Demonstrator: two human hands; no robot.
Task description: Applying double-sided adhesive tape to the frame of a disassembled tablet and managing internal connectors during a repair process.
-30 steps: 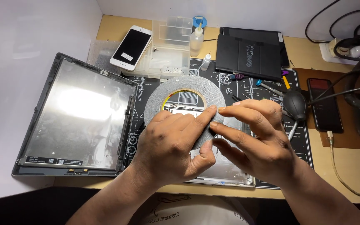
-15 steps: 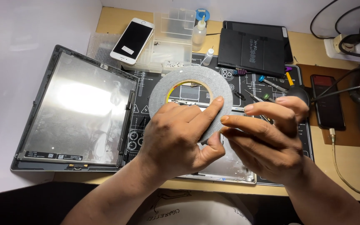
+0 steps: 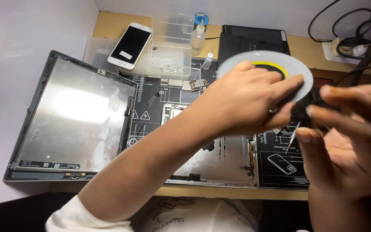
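Note:
My left hand [image 3: 245,101] grips a wide grey roll of tape [image 3: 299,73] with a yellow core, holding it up above the black work mat [image 3: 280,161]. The hand covers the roll's lower left part. My right hand [image 3: 344,150] is blurred at the right, just below the roll, fingers apart with nothing seen in them. A silver tablet back housing [image 3: 224,159] lies open on the mat under my left forearm. A dark blower bulb [image 3: 299,112] with a thin nozzle shows between the two hands.
A detached tablet screen panel [image 3: 78,116] lies at the left. At the back are a white phone [image 3: 130,45], a clear plastic parts box [image 3: 170,47], a small bottle [image 3: 198,36], a black flat part [image 3: 245,41] and cables [image 3: 357,30].
My left hand has lifted the tape roll and carried it to the right and back. My right hand has let go of the roll and moved to the right.

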